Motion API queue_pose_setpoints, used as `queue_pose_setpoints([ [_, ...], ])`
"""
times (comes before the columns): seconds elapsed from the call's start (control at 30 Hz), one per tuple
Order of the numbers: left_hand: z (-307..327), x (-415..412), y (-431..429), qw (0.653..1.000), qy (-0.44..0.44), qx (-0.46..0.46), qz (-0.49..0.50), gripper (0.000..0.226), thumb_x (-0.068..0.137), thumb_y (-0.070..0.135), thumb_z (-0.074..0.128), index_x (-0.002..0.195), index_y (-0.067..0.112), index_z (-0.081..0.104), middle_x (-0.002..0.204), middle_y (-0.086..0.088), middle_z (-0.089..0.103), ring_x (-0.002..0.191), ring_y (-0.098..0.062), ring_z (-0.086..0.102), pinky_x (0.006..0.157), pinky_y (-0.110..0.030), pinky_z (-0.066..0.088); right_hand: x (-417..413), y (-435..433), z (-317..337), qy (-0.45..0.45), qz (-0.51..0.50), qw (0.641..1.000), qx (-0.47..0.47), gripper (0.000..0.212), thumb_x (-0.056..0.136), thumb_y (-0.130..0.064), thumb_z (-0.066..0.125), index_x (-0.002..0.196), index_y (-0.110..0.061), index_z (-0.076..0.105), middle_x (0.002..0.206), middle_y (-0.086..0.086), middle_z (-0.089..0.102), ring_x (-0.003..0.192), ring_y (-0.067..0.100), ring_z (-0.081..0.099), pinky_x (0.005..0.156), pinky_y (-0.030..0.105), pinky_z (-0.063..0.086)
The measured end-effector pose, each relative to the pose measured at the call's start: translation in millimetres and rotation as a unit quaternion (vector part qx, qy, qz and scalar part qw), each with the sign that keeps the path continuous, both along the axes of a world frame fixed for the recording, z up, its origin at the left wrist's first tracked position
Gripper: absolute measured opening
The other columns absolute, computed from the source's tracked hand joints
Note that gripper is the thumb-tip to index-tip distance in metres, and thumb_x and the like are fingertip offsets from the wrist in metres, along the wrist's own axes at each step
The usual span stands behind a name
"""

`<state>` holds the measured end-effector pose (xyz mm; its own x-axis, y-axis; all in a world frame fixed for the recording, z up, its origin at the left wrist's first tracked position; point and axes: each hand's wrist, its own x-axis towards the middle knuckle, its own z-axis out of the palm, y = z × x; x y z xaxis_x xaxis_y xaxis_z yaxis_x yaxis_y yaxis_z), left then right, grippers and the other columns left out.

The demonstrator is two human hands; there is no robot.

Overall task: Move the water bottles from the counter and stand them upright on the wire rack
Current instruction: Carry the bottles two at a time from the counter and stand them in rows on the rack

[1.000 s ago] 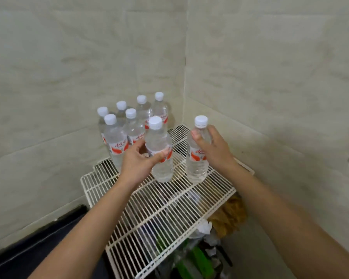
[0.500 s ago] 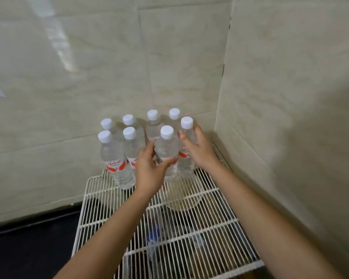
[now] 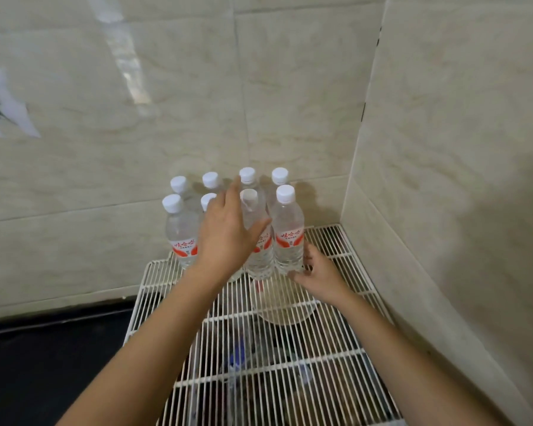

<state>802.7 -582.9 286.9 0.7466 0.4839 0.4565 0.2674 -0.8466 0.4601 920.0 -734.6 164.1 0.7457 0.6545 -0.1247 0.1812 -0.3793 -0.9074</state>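
Several clear water bottles with white caps and red labels stand upright in two rows at the back of the white wire rack (image 3: pixel 290 364). My left hand (image 3: pixel 228 235) hovers in front of the row with fingers spread, and its thumb lies against the third front bottle (image 3: pixel 260 256). It hides most of the second front bottle. My right hand (image 3: pixel 319 272) sits low on the rack, with its fingertips touching the base of the front right bottle (image 3: pixel 288 235). The front left bottle (image 3: pixel 180 232) stands free.
Tiled walls close in behind the bottles and along the rack's right side. A black counter (image 3: pixel 43 364) lies to the left, lower than the rack. A pale round object (image 3: pixel 282 305) and dark clutter show through the wires underneath.
The two bottles I held were pushed back into the front row. My left hand has let go and spread open. My right hand slid down to its bottle's base.
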Motion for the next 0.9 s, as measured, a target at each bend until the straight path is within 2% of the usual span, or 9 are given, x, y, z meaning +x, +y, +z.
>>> queue_pose_setpoints([
  [0.07, 18.4, 10.7, 12.6, 0.997, 0.076, 0.007, -0.023, 0.073, 0.087, 0.042, 0.073, 0.147, 0.015, 0.04, 0.13, -0.011, 0.061, 0.112, -0.029, 0.059, 0.088, -0.043, 0.051, -0.7, 0.8, -1.1, -0.012, 0.001, 1.0, 0.004, 0.071, 0.087, -0.023, 0.079, 0.149, -0.025, 0.043, 0.142, -0.005, 0.059, 0.13, 0.014, 0.056, 0.112, 0.04, 0.045],
  [0.13, 30.9, 20.1, 23.2, 0.988, 0.152, 0.017, -0.033, 0.054, 0.088, 0.039, 0.073, 0.132, 0.012, 0.056, 0.118, -0.012, 0.066, 0.101, -0.029, 0.062, 0.081, -0.037, 0.049, -3.4, 2.1, -3.7, -0.041, -0.003, 0.999, 0.008, 0.065, 0.088, -0.025, 0.078, 0.146, -0.025, 0.048, 0.137, -0.006, 0.064, 0.126, 0.011, 0.059, 0.11, 0.04, 0.047],
  [0.2, 36.5, 25.5, 31.4, 0.985, 0.165, -0.002, -0.051, 0.041, 0.086, 0.035, 0.076, 0.117, 0.011, 0.065, 0.107, -0.01, 0.067, 0.094, -0.028, 0.061, 0.074, -0.032, 0.043, -4.8, 4.2, -7.0, -0.07, -0.01, 0.997, 0.003, 0.061, 0.088, -0.03, 0.077, 0.143, -0.026, 0.051, 0.132, -0.008, 0.067, 0.12, 0.007, 0.062, 0.107, 0.039, 0.05],
  [0.3, 38.6, 28.0, 38.3, 0.985, 0.157, -0.027, -0.064, 0.033, 0.086, 0.029, 0.077, 0.112, 0.012, 0.067, 0.099, -0.007, 0.065, 0.094, -0.028, 0.06, 0.072, -0.027, 0.036, -4.2, 9.7, -12.1, -0.105, -0.029, 0.994, -0.009, 0.061, 0.088, -0.034, 0.077, 0.143, -0.025, 0.053, 0.126, -0.008, 0.071, 0.112, 0.006, 0.067, 0.102, 0.037, 0.054],
  [0.43, 37.6, 30.8, 37.5, 0.991, 0.121, -0.042, -0.046, 0.045, 0.089, 0.02, 0.074, 0.13, 0.008, 0.061, 0.117, -0.016, 0.067, 0.108, -0.032, 0.061, 0.081, -0.029, 0.042, -7.5, 20.5, -13.3, -0.122, -0.051, 0.991, -0.007, 0.057, 0.087, -0.032, 0.078, 0.138, -0.018, 0.058, 0.121, -0.003, 0.073, 0.108, 0.01, 0.069, 0.099, 0.036, 0.055],
  [0.57, 33.8, 35.0, 35.9, 0.993, 0.103, -0.039, -0.043, 0.034, 0.091, 0.015, 0.07, 0.123, 0.006, 0.064, 0.115, -0.017, 0.068, 0.105, -0.033, 0.061, 0.082, -0.035, 0.046, -12.3, 26.8, -15.5, -0.139, -0.078, 0.987, -0.006, 0.054, 0.086, -0.034, 0.079, 0.134, -0.016, 0.061, 0.118, -0.002, 0.074, 0.106, 0.013, 0.07, 0.098, 0.037, 0.056],
  [0.7, 32.3, 29.4, 35.2, 0.993, 0.101, -0.034, -0.052, 0.038, 0.089, 0.017, 0.072, 0.124, 0.006, 0.063, 0.117, -0.016, 0.066, 0.108, -0.032, 0.059, 0.084, -0.032, 0.043, -12.3, 29.4, -10.8, -0.136, -0.09, 0.986, -0.037, 0.057, 0.085, -0.031, 0.081, 0.135, -0.017, 0.058, 0.124, 0.0, 0.071, 0.112, 0.018, 0.068, 0.094, 0.029, 0.051],
  [0.8, 38.7, 18.9, 35.1, 0.992, 0.111, 0.004, -0.064, 0.051, 0.09, 0.027, 0.072, 0.135, 0.008, 0.057, 0.132, -0.014, 0.061, 0.119, -0.029, 0.057, 0.096, -0.033, 0.042, -12.6, 31.0, -3.1, -0.124, -0.083, 0.988, -0.04, 0.067, 0.086, -0.026, 0.078, 0.145, -0.023, 0.045, 0.138, 0.0, 0.061, 0.126, 0.022, 0.059, 0.1, 0.032, 0.046],
  [0.9, 50.9, -5.7, 37.9, 0.998, 0.011, 0.038, -0.051, 0.046, 0.097, 0.035, 0.062, 0.136, 0.012, 0.058, 0.137, -0.007, 0.06, 0.121, -0.024, 0.059, 0.097, -0.035, 0.046, -14.6, 29.6, 26.7, -0.155, -0.14, 0.978, -0.002, 0.065, 0.101, -0.023, 0.056, 0.159, -0.023, 0.026, 0.159, 0.003, 0.038, 0.146, 0.024, 0.037, 0.116, 0.041, 0.032],
])
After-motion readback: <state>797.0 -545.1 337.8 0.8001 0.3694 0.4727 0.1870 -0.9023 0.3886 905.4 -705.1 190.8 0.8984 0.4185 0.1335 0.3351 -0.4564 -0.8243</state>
